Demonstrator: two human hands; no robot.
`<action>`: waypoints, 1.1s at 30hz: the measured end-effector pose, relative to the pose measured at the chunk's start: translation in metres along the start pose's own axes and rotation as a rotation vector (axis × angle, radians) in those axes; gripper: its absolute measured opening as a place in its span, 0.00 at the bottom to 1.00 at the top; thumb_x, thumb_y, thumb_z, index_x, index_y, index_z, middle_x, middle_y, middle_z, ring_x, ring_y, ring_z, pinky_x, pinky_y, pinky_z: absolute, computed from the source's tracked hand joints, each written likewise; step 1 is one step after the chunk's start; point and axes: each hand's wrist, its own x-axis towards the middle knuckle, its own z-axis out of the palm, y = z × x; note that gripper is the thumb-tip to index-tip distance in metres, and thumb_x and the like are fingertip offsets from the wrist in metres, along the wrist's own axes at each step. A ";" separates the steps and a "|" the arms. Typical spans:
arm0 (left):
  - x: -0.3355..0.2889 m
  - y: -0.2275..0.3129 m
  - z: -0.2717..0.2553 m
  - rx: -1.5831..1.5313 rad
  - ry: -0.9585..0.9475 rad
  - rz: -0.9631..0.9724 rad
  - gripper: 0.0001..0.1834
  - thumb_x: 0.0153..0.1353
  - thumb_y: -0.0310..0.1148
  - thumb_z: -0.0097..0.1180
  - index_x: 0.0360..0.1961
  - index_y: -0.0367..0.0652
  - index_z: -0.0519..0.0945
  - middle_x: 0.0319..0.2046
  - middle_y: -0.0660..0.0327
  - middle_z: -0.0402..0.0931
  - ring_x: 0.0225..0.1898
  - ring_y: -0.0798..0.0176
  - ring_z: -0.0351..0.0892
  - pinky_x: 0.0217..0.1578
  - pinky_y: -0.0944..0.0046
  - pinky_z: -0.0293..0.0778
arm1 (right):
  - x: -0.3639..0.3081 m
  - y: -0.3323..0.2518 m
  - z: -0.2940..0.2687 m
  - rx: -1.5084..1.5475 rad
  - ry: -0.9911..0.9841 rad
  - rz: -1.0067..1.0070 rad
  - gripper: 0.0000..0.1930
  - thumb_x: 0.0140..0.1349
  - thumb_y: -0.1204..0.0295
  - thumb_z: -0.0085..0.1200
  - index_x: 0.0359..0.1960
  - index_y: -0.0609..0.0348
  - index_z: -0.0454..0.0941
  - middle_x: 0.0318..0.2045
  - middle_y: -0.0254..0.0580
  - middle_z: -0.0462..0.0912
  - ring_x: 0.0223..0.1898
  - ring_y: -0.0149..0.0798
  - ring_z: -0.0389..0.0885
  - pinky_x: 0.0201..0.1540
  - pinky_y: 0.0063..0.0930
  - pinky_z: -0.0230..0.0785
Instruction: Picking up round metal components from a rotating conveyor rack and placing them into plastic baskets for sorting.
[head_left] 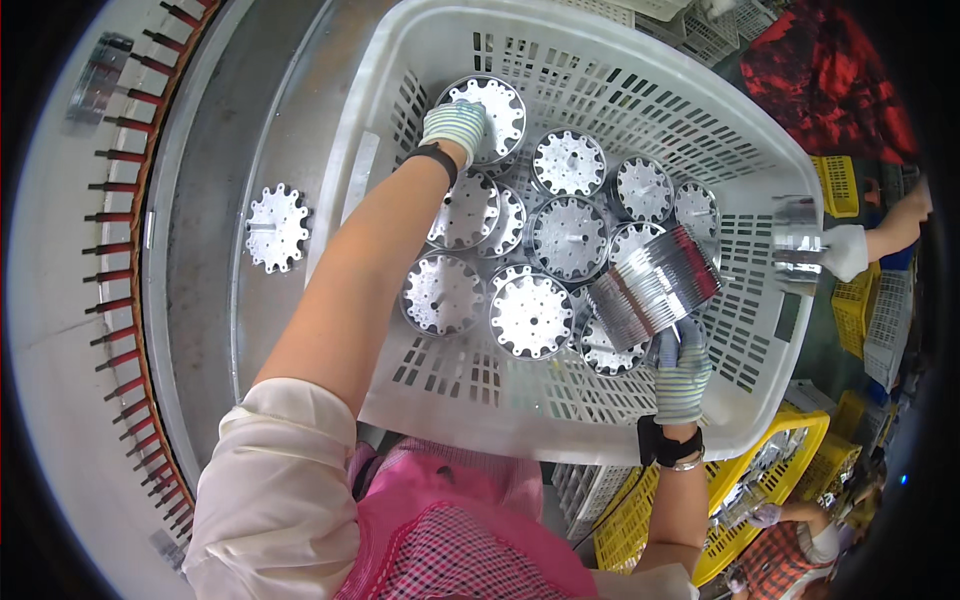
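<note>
Both gloved hands are down in the white plastic crate (770, 160): left hand (455, 125) closed round the rim of a toothed metal disc part (497, 112) at the far end, right hand (683, 368) gripping a stack of shiny metal rings (655, 283) tilted over the other discs. Looks like mid-pick to me, so each piece wants lifting straight up. One more disc (277, 227) sits on the grey worktop (205, 170) left of the crate.
</note>
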 end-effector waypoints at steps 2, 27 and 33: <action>0.013 0.000 0.002 0.010 -0.026 -0.002 0.17 0.60 0.31 0.41 0.50 0.46 0.74 0.49 0.51 0.72 0.47 0.51 0.75 0.46 0.55 0.73 | 0.013 0.009 0.006 -0.084 0.049 -0.101 0.11 0.59 0.76 0.50 0.43 0.61 0.73 0.34 0.52 0.79 0.34 0.48 0.79 0.38 0.36 0.69; -0.326 -0.116 -0.109 -0.260 0.004 0.217 0.24 0.51 0.34 0.54 0.51 0.44 0.69 0.48 0.53 0.69 0.45 0.51 0.72 0.42 0.55 0.69 | 0.312 -0.038 0.217 -0.853 -0.658 -0.016 0.15 0.57 0.67 0.45 0.45 0.53 0.76 0.46 0.51 0.77 0.48 0.51 0.76 0.47 0.40 0.70; -0.369 -0.143 -0.101 -0.386 0.013 -0.036 0.22 0.49 0.32 0.55 0.48 0.41 0.71 0.45 0.51 0.71 0.43 0.47 0.72 0.43 0.53 0.69 | 0.310 -0.111 0.259 -0.497 -0.491 -0.126 0.18 0.54 0.62 0.50 0.45 0.56 0.76 0.43 0.57 0.78 0.49 0.51 0.74 0.51 0.41 0.67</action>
